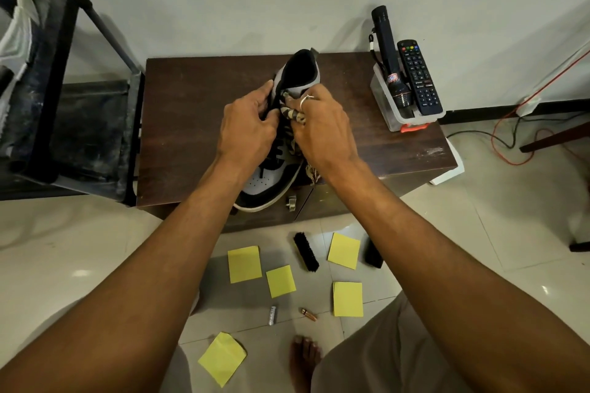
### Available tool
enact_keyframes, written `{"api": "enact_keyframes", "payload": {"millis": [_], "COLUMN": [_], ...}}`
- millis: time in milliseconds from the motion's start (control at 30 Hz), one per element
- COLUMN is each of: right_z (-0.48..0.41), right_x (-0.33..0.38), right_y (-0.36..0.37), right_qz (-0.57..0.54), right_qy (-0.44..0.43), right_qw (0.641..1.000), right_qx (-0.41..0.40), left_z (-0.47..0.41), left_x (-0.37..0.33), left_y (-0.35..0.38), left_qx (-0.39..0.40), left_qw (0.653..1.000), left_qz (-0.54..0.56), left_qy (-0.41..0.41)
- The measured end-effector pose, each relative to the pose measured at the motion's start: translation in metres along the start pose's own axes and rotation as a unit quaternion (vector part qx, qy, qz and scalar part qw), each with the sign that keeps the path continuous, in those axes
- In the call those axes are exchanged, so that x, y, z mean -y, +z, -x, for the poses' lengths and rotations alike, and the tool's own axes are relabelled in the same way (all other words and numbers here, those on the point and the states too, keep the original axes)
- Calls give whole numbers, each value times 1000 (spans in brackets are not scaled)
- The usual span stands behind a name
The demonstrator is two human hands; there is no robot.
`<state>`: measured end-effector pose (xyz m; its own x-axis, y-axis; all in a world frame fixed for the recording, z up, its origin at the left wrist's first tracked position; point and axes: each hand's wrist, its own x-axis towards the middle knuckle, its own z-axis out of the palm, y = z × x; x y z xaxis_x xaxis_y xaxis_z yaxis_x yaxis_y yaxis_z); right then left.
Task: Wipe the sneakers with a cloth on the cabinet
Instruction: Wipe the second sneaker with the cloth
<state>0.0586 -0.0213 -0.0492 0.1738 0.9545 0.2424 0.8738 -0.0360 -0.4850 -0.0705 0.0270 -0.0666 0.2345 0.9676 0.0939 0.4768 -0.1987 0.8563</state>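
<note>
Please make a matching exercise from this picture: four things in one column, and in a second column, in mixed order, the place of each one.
Things
1. sneaker
2. cloth
3. brush
4. remote

Places
a. in the clear box
b. on the floor
c. on the cabinet, gripped by the left hand
d. in the right hand

Pairs: 1-c, 2-d, 3-b, 4-a
</note>
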Motion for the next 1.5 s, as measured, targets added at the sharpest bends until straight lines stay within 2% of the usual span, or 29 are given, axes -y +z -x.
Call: {"api": "enact_keyframes", "payload": {"millis": [200, 267, 333, 400, 600, 733, 800, 933, 1033, 1133, 1267, 1333, 1400, 1500], "right_z": [-1, -1, 1, 4, 2, 1, 2, 1, 4, 12, 24, 23, 19, 3], "right_x": [-4, -8, -10, -7, 4, 0, -8, -23, -26, -27, -32, -36, -37, -37], "right_y": [-19, -23, -22, -15, -14, -25, -28, -21, 0, 11, 0, -9, -14, -7], "right_qz": [70, 38, -11, -13, 88, 88, 37, -84, -165, -161, -120, -146, -201, -253], "right_qy": [62, 65, 36, 10, 13, 53, 75, 110, 130, 137, 144, 158, 182, 216], "right_qw": [990, 994, 999, 1000, 995, 991, 995, 987, 973, 976, 981, 973, 962, 938], "right_qx": [104, 73, 2, -19, 54, 89, 62, -76, -96, -54, 44, 82, 40, -98], "left_z": [0, 1, 2, 1, 1, 2, 2, 4, 5, 3, 5, 6, 6, 8], "left_x": [1, -1, -2, -1, 0, -2, -3, -6, -7, -8, -12, -13, -9, -2], "left_y": [2, 2, 2, 1, 1, 2, 2, 3, 5, 6, 12, 15, 17, 24], "left_qx": [-2, -8, -5, -2, 3, -5, -7, -14, -7, 13, 12, 8, 13, 30], "left_qw": [1000, 1000, 1000, 1000, 1000, 1000, 1000, 1000, 999, 998, 991, 989, 990, 996], "left_qz": [-6, -15, -15, -13, -9, -5, -5, -23, -32, -54, -132, -150, -142, -89], "left_qy": [-3, 0, 2, 1, -6, -4, -4, -2, -1, 0, -5, -1, 0, -1]}}
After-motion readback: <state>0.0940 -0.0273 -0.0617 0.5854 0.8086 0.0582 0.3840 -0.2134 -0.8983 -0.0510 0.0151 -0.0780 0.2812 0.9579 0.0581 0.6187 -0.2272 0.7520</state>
